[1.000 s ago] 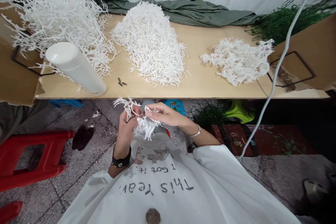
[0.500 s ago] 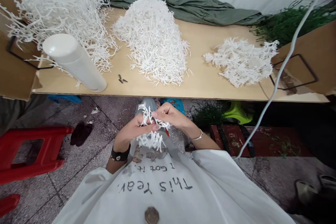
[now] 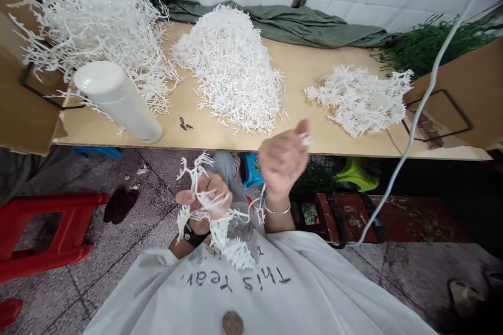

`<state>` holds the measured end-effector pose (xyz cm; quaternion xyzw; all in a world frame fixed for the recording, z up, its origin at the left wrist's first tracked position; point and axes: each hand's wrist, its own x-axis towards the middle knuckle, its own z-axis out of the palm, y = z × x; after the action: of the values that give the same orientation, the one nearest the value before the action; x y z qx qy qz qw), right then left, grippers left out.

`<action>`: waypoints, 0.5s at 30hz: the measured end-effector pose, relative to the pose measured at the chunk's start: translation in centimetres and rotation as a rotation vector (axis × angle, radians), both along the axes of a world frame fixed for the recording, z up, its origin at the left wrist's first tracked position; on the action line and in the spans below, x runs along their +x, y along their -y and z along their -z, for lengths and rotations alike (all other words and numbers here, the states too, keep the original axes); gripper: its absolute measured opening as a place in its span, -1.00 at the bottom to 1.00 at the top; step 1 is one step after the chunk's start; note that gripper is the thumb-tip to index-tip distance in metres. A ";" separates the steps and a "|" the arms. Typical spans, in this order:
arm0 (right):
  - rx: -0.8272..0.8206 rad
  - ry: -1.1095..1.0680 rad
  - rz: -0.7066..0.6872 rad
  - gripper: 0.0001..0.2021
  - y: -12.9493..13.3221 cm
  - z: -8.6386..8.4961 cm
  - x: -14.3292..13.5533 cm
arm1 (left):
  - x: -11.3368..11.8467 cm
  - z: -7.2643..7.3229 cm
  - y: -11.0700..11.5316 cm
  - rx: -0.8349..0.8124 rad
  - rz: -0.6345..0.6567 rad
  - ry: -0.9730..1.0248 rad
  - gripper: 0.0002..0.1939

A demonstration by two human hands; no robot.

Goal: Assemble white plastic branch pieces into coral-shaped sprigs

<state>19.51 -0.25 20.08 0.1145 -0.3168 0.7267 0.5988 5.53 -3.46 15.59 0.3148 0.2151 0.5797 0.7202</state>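
Note:
Below the table's front edge, my left hand (image 3: pixel 210 193) is closed around several white branching plastic sprigs (image 3: pixel 220 233), which stick out above it and hang down over the shirt. My right hand (image 3: pixel 283 162) is raised at the table edge and smeared by motion. Its fingers are curled, and a small white piece (image 3: pixel 305 139) shows at the fingertips. Beyond the hands, a dense heap of short white sprigs (image 3: pixel 239 73) lies mid-table. To its right lies a smaller pile of white sprigs (image 3: pixel 361 99), and a tall tangle of longer white branches (image 3: pixel 94 21) is at left.
A white bottle (image 3: pixel 121 104) stands at the table's left front, near a few dark seeds (image 3: pixel 184 124). Green cloth (image 3: pixel 291 26) runs along the wall. A white cable (image 3: pixel 416 110) hangs at right. On the floor are a red stool (image 3: pixel 47 235) and a green stool (image 3: pixel 359 172).
My hands have come apart. The right has moved up and right to the table edge; the left has moved slightly left and down, keeping the sprigs.

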 end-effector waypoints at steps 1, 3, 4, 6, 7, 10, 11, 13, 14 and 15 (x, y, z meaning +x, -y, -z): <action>0.032 -0.041 0.137 -0.60 -0.2 -0.6 0.7 | -0.3 -0.4 0.0 0.040 -0.003 0.050 -0.25; 0.085 0.089 0.525 -0.61 -1.1 -2.0 2.3 | -0.7 -1.3 -0.1 0.077 -0.014 0.062 -0.30; 0.102 0.243 0.771 -0.62 -1.8 -2.7 3.0 | -0.9 -1.7 -0.2 0.075 -0.037 0.030 -0.31; 0.162 0.636 1.254 -0.66 -4.2 -3.8 4.5 | -1.0 -2.1 -0.5 0.065 -0.081 -0.036 -0.35; 0.209 0.837 1.460 -0.71 -5.6 -4.0 5.1 | -1.1 -2.1 -0.6 0.056 -0.100 -0.064 -0.39; 0.321 1.628 1.539 -0.74 -9.7 -3.3 6.4 | -1.5 -1.5 -0.8 -0.005 -0.148 -0.173 -0.57; 0.334 1.780 1.478 -0.68 -10.6 -2.7 6.4 | -1.6 -1.3 -0.8 -0.023 -0.168 -0.209 -0.61; 0.370 1.819 1.315 -0.63 -10.9 -1.4 5.7 | -1.9 -0.7 -0.8 -0.041 -0.187 -0.264 -0.63; 0.392 1.736 1.212 -0.65 -10.3 -0.8 4.9 | -2.1 -0.5 -0.8 -0.044 -0.180 -0.280 -0.64; 0.410 1.631 1.099 -0.68 -9.5 -0.4 4.1 | -2.2 -0.3 -0.8 -0.043 -0.168 -0.295 -0.65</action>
<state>23.58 9.27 20.45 -0.4794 -0.7581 0.1372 0.4202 3.36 -2.66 15.84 0.3618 0.3566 0.5806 0.6363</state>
